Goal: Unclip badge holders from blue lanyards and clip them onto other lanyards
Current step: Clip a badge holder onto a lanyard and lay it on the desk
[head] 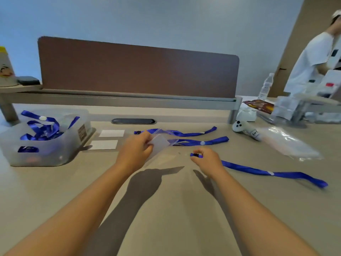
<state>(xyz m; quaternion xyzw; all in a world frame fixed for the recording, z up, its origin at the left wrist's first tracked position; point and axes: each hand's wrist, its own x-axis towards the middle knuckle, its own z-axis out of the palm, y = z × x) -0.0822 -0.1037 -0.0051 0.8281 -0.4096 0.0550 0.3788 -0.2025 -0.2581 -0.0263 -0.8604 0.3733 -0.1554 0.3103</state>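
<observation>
Beige desk [175, 209], brown partition [138, 71], blue lanyards [273, 173] strewn.

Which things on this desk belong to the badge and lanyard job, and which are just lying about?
Job:
- left hand holding a clear badge holder
- right hand pinching the clip of the near lanyard
- two more lanyards behind
- bin of lanyards
- two white cards

Lying about:
- water bottle
- white controller
- snack packet
- plastic bag

An office is showing here — a desk [166, 200] backing onto a brown partition screen [138, 71], a cable grommet [133, 121] sitting in its surface.
</observation>
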